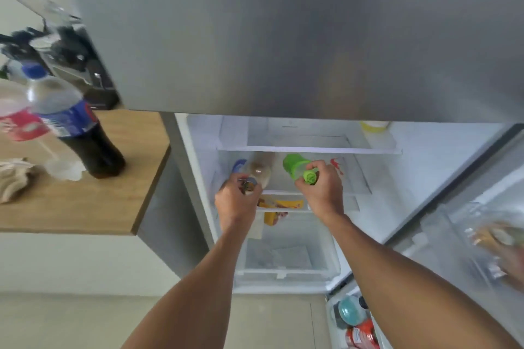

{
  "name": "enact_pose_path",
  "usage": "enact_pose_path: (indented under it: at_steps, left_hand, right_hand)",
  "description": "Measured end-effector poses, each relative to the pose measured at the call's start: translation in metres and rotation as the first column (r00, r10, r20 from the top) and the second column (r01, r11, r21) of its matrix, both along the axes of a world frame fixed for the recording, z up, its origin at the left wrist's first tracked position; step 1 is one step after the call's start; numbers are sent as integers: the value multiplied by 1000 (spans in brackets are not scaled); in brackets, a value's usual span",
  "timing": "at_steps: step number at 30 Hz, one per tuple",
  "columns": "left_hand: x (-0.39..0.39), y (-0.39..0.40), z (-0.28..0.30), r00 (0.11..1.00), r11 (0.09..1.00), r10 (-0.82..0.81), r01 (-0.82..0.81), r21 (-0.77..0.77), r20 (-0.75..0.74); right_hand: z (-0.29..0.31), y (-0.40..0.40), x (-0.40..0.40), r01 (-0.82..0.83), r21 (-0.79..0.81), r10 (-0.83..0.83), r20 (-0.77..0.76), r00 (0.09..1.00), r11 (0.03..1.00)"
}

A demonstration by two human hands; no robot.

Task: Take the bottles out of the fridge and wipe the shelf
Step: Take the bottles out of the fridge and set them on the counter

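Standing on the wooden table (85,201) left of the fridge (283,37) are a red-labelled bottle (19,125) and a dark cola bottle (76,127), with a crumpled cloth (14,178) beside them. Inside the fridge, on the middle shelf (351,178), the left hand (236,201) has its grip closed round the neck of a brownish bottle (259,170) — it lies tilted toward the door opening. To its right, the right hand (321,188) grips a green bottle (297,168) at the cap end, fingers wrapped tight.

We've got the wooden counter (113,201) holding a cola bottle (76,122), a red-label bottle (19,119) and a beige cloth (14,178). On the fridge shelf (354,187) sit a brownish bottle (259,170) and a green-cap bottle (296,167).
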State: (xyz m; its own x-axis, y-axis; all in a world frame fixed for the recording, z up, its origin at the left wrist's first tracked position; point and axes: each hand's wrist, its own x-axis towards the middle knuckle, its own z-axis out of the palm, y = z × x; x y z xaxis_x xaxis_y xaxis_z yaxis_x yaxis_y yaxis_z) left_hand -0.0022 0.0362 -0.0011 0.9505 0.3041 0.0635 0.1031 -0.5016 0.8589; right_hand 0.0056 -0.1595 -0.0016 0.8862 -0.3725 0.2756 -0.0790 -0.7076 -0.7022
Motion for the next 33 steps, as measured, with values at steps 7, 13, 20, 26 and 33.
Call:
enact_pose_path:
  at_steps: [7, 13, 20, 26, 33]
  left_hand:
    - [-106, 71, 93, 991, 962, -127, 131, 241, -32]
    - [-165, 212, 164, 921, 858, -295, 373, 352, -256]
    - [-192, 364, 243, 903, 730, -348, 430, 531, -253]
    - [-153, 437, 257, 963, 813, -269, 230, 535, -5]
    - [-63, 474, 240, 962, 864, -258, 186, 468, 93]
  right_hand:
    - [102, 80, -91, -137, -111, 131, -52, 990, 984]
    - [178, 177, -153, -439, -88, 403, -268, 875, 894]
    - [254, 279, -157, -575, -119, 542, -225, 810, 810]
    - [278, 365, -113, -550, -219, 524, -168, 835, 806]
    - [248, 428, -35, -480, -224, 430, -235, 871, 849]
